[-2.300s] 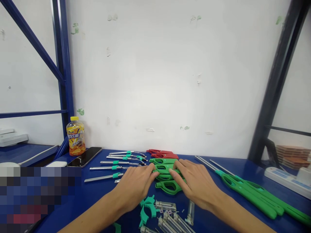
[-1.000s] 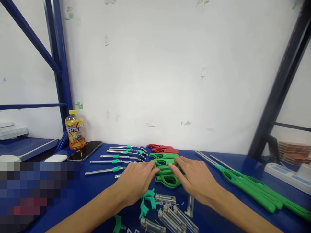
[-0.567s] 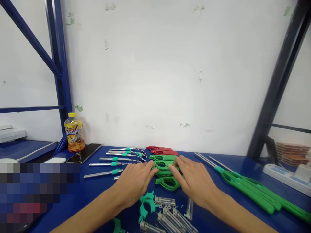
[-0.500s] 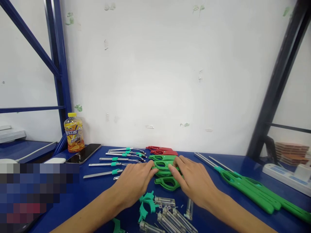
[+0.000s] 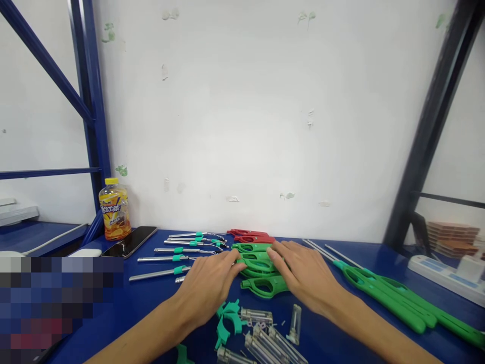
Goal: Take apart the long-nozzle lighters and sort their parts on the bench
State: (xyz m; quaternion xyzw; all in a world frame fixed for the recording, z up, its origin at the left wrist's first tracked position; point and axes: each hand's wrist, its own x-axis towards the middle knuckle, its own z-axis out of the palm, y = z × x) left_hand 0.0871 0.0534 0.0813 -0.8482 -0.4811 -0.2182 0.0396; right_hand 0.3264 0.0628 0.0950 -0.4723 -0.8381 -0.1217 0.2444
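My left hand has its thumb and forefinger closed on the front end of a green plastic lighter casing. My right hand rests over the back part of the same casing, fingers bent and thumb along its top. Another green casing lies behind it, and one more green casing with a trigger loop lies in front. Left of the casings are several metal lighter tubes with teal clips and thin wires. My left hand hides the ends of some tubes.
Clear fuel cartridges and teal triggers lie in front. Red casings sit by the wall. Assembled green lighters and a power strip are right. At left stand a phone and a drink bottle.
My right hand has shifted slightly right along the casing, its thumb now higher, so more green shows between my hands. My left hand keeps nearly the same place.
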